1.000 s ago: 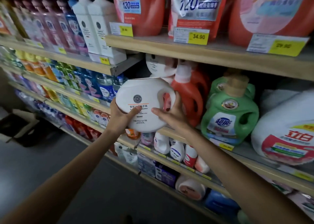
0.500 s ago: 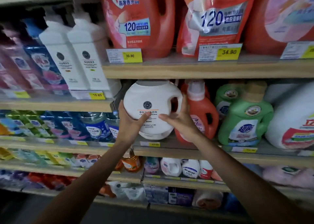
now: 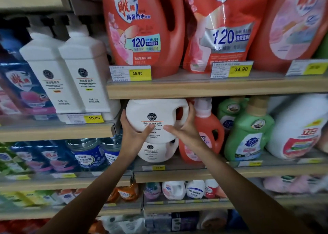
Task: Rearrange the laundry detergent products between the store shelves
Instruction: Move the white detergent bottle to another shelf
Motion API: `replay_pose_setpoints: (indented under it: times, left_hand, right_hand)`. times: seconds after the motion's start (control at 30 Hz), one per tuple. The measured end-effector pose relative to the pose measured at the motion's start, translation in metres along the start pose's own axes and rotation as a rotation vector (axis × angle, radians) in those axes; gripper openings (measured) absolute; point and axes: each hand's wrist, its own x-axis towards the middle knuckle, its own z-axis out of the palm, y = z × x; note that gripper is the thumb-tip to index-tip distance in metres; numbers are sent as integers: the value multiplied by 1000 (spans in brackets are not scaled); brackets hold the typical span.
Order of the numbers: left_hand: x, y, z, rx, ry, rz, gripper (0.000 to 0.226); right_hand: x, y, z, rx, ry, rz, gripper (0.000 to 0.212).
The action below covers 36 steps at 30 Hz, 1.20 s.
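Two bare forearms reach up toward store shelves. The left hand and right hand clasp a round white detergent jug from either side, thumbs across its label. Directly beneath the hands, the jug sits on a matching white jug on the shelf. Just right of the right hand stands an orange bottle. Above the hands, a red jug is tagged 39.90.

White capsule tub on the middle shelf

Round white laundry capsule tub, black seal label, upright, stacked atop an identical white tub on the wooden shelf.
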Motion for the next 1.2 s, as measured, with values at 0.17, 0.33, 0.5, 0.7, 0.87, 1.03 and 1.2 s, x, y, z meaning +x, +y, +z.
replay_pose_setpoints:
  times: [0.17,0.33,0.5,0.7,0.87,1.03,1.2]
  left_hand:
    - [11,-15,-4,-35,-31,-99,106]
    - [19,-26,1,-32,-43,-160,108]
    - [18,-37,9,-50,33,-244,98]
    - [29,-39,6,-32,30,-229,96]
    - [32,-45,4,-48,28,-238,93]
    - [32,-48,5,-56,13,-240,94]
    - [35,-48,2,-38,-3,-266,92]
  right_hand:
    - [10,12,14,-18,33,61,118]
    - [23,23,17,-73,54,35,110]
    - [29,30,22,-62,66,39,108]
    - [38,28,28,-36,75,9,96]
    - [34,30,32,-20,118,-21,97]
    - [34,32,32,0,130,-60,102]
    - [37,34,36,-16,135,-42,103]
